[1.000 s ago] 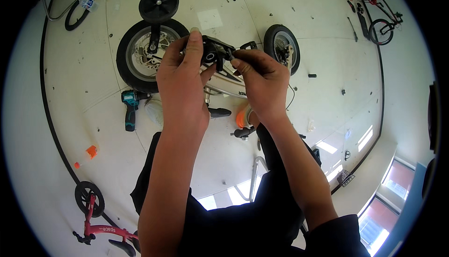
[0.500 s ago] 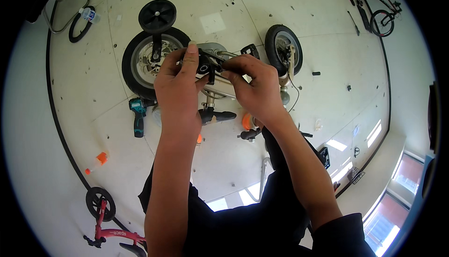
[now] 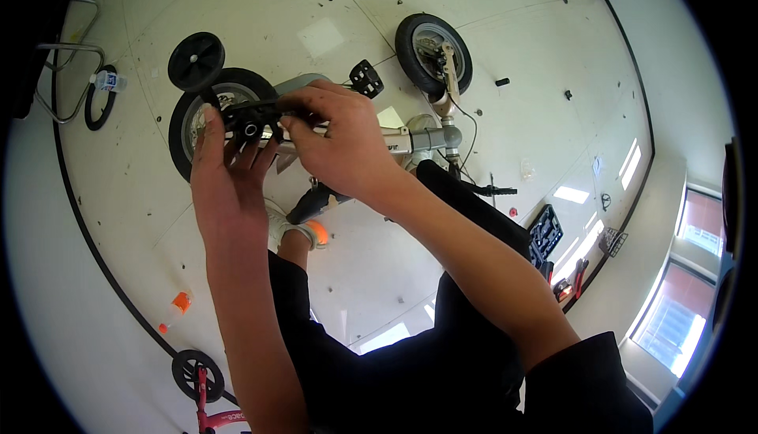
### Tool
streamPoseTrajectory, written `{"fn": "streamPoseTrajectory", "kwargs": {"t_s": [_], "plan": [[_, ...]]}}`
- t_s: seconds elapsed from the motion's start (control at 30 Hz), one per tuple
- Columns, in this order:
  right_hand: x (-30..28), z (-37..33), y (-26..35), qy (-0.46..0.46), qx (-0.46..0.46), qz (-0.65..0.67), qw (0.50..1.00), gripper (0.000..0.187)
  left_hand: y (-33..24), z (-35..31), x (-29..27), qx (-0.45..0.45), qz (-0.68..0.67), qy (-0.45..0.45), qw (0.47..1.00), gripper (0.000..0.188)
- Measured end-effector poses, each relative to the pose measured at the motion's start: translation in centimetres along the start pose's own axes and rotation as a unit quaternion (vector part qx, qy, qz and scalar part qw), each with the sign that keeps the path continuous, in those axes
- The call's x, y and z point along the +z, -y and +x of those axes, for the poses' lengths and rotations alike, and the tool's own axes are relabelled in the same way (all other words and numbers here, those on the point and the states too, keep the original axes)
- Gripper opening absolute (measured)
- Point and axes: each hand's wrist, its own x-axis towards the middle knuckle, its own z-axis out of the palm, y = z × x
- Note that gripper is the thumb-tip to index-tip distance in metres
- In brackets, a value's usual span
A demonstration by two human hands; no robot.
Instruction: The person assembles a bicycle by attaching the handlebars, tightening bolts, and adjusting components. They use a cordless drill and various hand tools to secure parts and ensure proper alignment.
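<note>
In front of me a small black part [image 3: 251, 128] with a metal-ringed hole is held between both hands. My left hand [image 3: 229, 177] is closed around it from below, thumb on its left side. My right hand [image 3: 339, 134] pinches its right end; the fingertips partly hide what they grip. Beneath the hands a small bicycle with a pale frame [image 3: 397, 142] lies on the floor. Its spoked rear wheel [image 3: 183, 130] is partly covered by my left hand, with a black training wheel [image 3: 196, 63] beside it. Its front wheel [image 3: 433, 55], black pedal [image 3: 366, 78] and dark saddle [image 3: 312, 201] also show.
An open tool case [image 3: 545, 232] lies at the right, near red-handled tools [image 3: 580, 276]. A bottle with an orange label [image 3: 175, 308] and a pink bicycle [image 3: 204, 394] are at the lower left. A loose tire [image 3: 95, 110] rests by bent metal tubing at the far left.
The view has shifted, so the bicycle sits tilted and farther left. Both hands have moved left with the black part, which has turned. The cordless drill has dropped from sight.
</note>
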Motion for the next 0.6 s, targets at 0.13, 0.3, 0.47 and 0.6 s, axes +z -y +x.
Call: {"fn": "streamPoseTrajectory", "kwargs": {"t_s": [0.13,0.3,0.47,0.6], "plan": [[-0.2,0.1,-0.5,-0.009,-0.014,-0.023,1.0,0.015,0.3,0.0,0.0,0.003,-0.009,0.016,1.0,0.056],[-0.9,0.2,-0.5,-0.024,-0.034,-0.014,0.999,0.016,-0.2,0.2,0.1,-0.023,-0.013,-0.001,1.0,0.06],[-1.4,0.3,-0.5,-0.036,-0.023,0.0,0.999,0.017,-0.3,0.9,-0.4,-0.025,-0.023,0.012,0.999,0.057],[-1.5,0.4,-0.7,-0.036,-0.016,0.011,0.999,0.018,-0.9,1.2,-0.6,-0.026,-0.026,0.004,0.999,0.05]]}}
